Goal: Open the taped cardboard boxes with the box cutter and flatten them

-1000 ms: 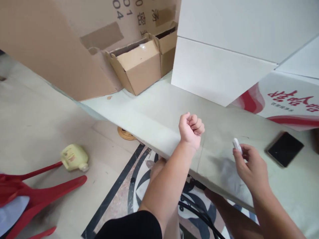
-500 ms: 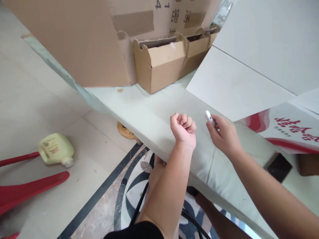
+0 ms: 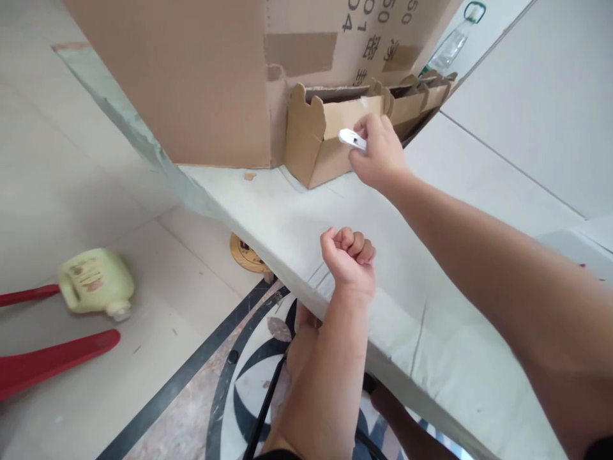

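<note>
My right hand [image 3: 380,150] grips a slim white box cutter [image 3: 353,138] with a dark slot, its pale end pointing left. It is held in front of an open brown cardboard box [image 3: 335,150] and hides part of that box's front; whether it touches the box I cannot tell. Lower down, my left hand [image 3: 348,259] hovers over the front part of the covered table [image 3: 278,211]. Its fingers are curled into a loose fist, palm side up, and nothing shows in them.
A large printed carton [image 3: 220,83] stands behind the small boxes [image 3: 407,105]. A clear bottle [image 3: 450,48] with a green handle leans at the back. White panels [image 3: 536,115] rise at right. On the floor lie a yellow jug [image 3: 98,281] and red legs [image 3: 57,361].
My right hand has carried the white box cutter from the table's right side up and left to the small cardboard box. My left hand stays curled in nearly the same place. The view has shifted.
</note>
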Available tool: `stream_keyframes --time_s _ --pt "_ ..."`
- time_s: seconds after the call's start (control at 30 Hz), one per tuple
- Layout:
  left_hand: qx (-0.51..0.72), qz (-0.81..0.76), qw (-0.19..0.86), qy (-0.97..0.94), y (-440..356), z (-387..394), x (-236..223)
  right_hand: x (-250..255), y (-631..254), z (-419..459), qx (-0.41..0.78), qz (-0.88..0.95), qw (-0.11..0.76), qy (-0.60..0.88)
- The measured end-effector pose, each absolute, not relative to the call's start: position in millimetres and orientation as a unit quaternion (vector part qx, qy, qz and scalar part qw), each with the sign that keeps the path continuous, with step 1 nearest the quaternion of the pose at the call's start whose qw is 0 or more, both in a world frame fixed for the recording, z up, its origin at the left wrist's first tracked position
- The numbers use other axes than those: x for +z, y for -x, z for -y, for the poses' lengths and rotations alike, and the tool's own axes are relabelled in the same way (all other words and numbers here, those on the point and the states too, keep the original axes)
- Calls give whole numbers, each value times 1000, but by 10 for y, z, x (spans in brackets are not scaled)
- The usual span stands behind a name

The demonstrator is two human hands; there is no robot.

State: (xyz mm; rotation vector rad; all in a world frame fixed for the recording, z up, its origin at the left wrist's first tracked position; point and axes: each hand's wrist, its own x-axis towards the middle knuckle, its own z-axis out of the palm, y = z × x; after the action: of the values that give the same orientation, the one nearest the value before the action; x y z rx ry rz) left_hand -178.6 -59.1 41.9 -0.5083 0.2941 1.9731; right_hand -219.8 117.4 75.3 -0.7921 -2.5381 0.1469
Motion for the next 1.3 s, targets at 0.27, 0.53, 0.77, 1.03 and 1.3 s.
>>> stream_keyframes --time_s 0.27,0.53,0.77,1.03,1.3 --pt "806 -122 538 213 1756 562 405 1017 2674 -1099 -24 960 149 237" --pt "809 -158 530 197 1739 567 424 1068 2380 -1051 -72 960 121 243" --pt "857 -226 447 124 1722 705 574 878 1298 -993 -55 942 184 276" --pt "881 -257 397 28 1615 782 707 812 -399 -460 -41 912 321 253" --pt "826 -335 454 -2 1171 390 486 937 -1419 267 -43 922 313 224"
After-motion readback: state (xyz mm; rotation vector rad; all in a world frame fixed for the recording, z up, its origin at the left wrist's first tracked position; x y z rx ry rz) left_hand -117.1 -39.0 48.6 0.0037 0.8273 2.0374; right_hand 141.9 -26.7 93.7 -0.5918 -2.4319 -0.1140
